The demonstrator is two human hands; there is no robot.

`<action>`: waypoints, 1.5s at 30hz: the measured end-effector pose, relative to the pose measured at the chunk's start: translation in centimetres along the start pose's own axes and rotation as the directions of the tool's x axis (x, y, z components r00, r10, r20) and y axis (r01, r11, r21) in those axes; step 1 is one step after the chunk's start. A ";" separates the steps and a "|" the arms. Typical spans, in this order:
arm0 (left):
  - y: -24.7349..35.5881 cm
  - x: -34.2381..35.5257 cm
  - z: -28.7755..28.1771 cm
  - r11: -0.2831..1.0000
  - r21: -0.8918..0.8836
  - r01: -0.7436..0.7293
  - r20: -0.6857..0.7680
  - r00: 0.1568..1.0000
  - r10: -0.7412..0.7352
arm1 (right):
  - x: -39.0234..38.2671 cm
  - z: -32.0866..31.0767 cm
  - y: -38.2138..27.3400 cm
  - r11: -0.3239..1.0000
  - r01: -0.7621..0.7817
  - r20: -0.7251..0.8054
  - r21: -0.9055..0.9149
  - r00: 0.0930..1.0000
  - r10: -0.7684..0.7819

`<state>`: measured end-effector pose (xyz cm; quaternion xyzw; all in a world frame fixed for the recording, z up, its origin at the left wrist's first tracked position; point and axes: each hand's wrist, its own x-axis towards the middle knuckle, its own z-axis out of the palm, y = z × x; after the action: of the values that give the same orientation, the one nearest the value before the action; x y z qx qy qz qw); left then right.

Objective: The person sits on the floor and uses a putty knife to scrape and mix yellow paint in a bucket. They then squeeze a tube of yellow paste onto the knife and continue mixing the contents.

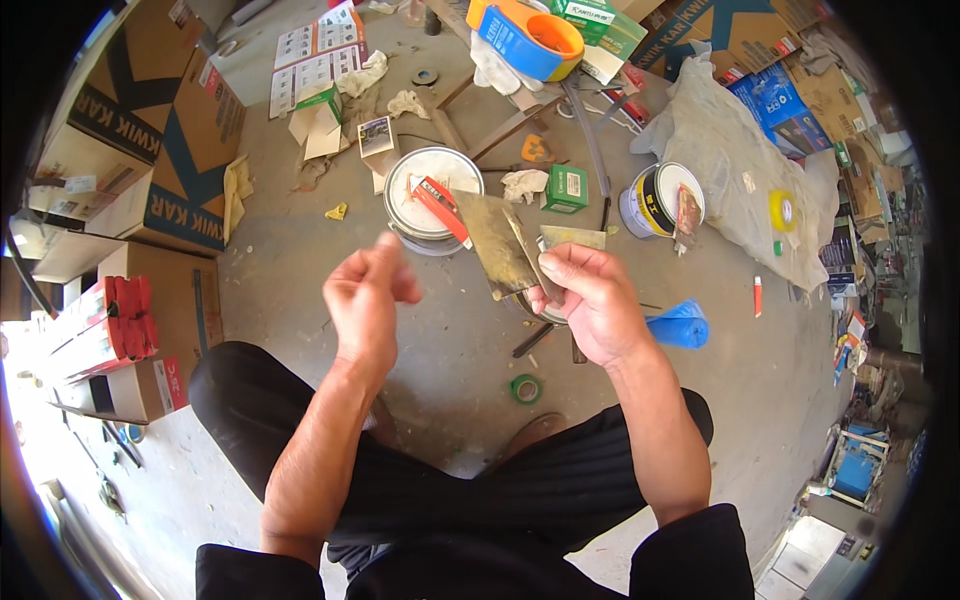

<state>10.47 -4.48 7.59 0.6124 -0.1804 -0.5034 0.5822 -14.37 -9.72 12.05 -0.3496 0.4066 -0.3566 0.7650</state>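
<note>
My right hand (585, 295) grips a dirty, dark flat plate (497, 247) streaked with yellow, like a scraper blade, held tilted upward. A paler plate (572, 236) shows behind my fingers; whether I hold it is unclear. My left hand (365, 305) is raised to the left, apart from the plate, fingers bent and smeared by motion. Beyond the dark plate stands a white-lidded can (420, 188) with a red strip (436, 205) on top. A round metal object under my right hand is mostly hidden.
Cardboard boxes (200, 155) line the left. A second can (645, 205) stands right, beside plastic sheeting (740, 240). Green tape (526, 389) lies between my knees, a blue roll (680, 324) right of my hand. Small boxes (566, 188), metal strips and scraps lie around the cans.
</note>
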 end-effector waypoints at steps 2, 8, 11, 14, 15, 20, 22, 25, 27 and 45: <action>-0.7 -1.2 1.4 0.988 -0.114 -0.108 0.186 0.974 0.128 | 0.1 -0.5 -0.4 0.993 -0.096 0.074 0.063 0.993 0.091; -0.9 -1.2 1.9 0.962 -0.229 0.148 0.624 0.781 0.028 | -0.4 -1.1 -0.7 0.924 -0.331 0.241 0.192 0.929 0.283; -1.7 -1.6 1.7 0.982 -0.167 0.088 0.534 0.845 0.015 | -0.1 -1.9 -1.1 0.923 -0.310 0.196 0.227 0.943 0.269; -1.5 -1.6 1.7 0.972 -0.210 0.107 0.397 0.918 -0.015 | 0.4 -2.3 -1.5 0.995 -0.035 -0.138 -0.089 0.990 0.022; -1.5 -1.5 1.7 0.963 -0.243 0.120 0.410 0.912 -0.010 | 0.7 -2.0 -1.3 0.953 0.096 -0.250 -0.287 0.953 -0.172; -0.3 -1.9 2.1 0.927 -0.303 0.222 0.448 0.891 -0.067 | 0.6 -1.0 -1.5 0.194 0.567 0.220 -0.800 0.579 -0.785; -0.4 -1.8 2.1 0.910 -0.324 0.258 0.494 0.867 -0.070 | 0.4 -0.2 -1.6 0.117 0.624 0.310 -0.773 0.531 -0.789; -0.2 -2.1 2.2 0.892 -0.324 0.314 0.513 0.851 -0.112 | 0.5 -0.3 -1.4 -0.013 0.639 0.436 -0.769 0.510 -0.742; -0.2 -2.3 2.0 0.876 -0.330 0.352 0.534 0.835 -0.134 | 0.9 -1.5 -1.7 -0.170 0.486 0.428 -0.857 0.490 -0.759; -0.6 -2.9 1.5 0.744 -0.401 0.534 0.560 0.786 -0.263 | 1.7 -1.5 0.1 0.027 0.409 0.236 -0.912 0.579 -0.780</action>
<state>7.73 -2.78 8.47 0.3071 -0.0265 -0.7813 0.5428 -14.89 -11.47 10.69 -0.7790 0.4596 -0.4095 0.1194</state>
